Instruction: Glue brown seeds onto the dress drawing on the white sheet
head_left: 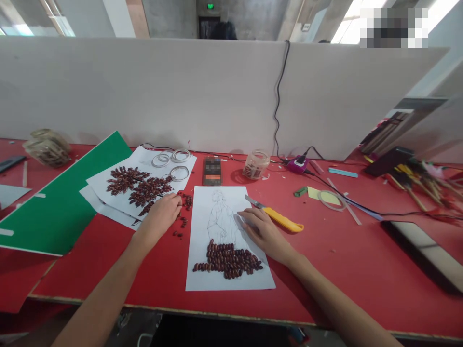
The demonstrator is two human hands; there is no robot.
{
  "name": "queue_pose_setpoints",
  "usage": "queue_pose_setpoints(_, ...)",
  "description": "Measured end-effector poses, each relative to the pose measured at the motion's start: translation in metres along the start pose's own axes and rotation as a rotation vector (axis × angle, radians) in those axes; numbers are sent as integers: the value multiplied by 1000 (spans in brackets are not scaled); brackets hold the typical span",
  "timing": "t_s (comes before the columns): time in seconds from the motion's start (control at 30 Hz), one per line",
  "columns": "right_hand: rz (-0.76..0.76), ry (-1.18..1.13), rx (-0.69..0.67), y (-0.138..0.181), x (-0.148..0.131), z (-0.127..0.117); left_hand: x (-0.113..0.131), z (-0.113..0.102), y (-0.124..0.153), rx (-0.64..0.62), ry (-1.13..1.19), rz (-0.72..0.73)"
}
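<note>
A white sheet of paper (202, 226) with a pencil drawing of a figure lies before me. Dark brown beans (231, 260) cover the lower part of the drawing in rows. My right hand (262, 231) rests on the sheet's right edge, fingers stretched out, beside a yellow utility knife (284, 220) with its blade out. My left hand (164, 210) is left of the sheet, its fingers bent together at some loose beans (187, 201); whether a bean is between the fingertips is hidden. Just beyond that hand, more beans form leaf-like clusters (150, 190) on other white sheets (108, 205).
Behind the drawing are a phone (212, 171), a glass jar with beans (256, 165) and tape rolls (180, 155). A green board (72, 202) lies left. To the right are a purple power adapter (297, 164), cables, another phone (423, 253) and tools (415, 185). A white partition (162, 91) stands behind.
</note>
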State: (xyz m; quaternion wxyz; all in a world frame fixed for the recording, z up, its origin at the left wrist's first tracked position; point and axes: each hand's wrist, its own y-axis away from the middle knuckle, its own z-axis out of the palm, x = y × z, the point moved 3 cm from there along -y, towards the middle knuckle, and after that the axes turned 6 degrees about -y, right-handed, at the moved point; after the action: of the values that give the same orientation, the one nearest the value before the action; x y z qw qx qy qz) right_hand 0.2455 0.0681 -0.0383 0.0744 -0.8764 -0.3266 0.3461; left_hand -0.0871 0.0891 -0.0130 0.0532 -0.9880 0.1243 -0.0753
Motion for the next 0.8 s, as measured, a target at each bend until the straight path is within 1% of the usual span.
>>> queue_pose_setpoints(0.1, 8, -39, 16, -3, -2, -1, 13, -12, -11, 96, 260, -10)
queue_pose_setpoints(0.17, 15, -91, 50, -10, -3, 0, 31, -12, -21, 105, 523, 3)
queue_pose_setpoints(0.23, 16, -149, 112, -22, -4, 2, 51, -3, -31, 42, 829, -14)
queue_pose_setpoints(0.3, -9, -171, 174, -35, -6, 7, 68, 13, -36, -24, 1100, -83)
queue_pose_setpoints(0.4, -58, -217, 229, -48, -12, 12, 78, 33, -34, -76, 1375, -201)
queue_pose_setpoints(0.47, -106, -223, 184, -48, -20, 16, 79, 39, -29, -109, 1490, -231)
queue_pose_setpoints(0.57, -148, -234, 128, -39, -31, 19, 80, 39, -22, -147, 1608, -214)
queue_pose_setpoints(0.67, -118, -286, 181, -33, -38, 20, 84, 39, -18, -195, 1667, -189)
queue_pose_setpoints(0.8, -81, -376, 235, -34, -39, 21, 93, 41, -14, -243, 1654, -157)
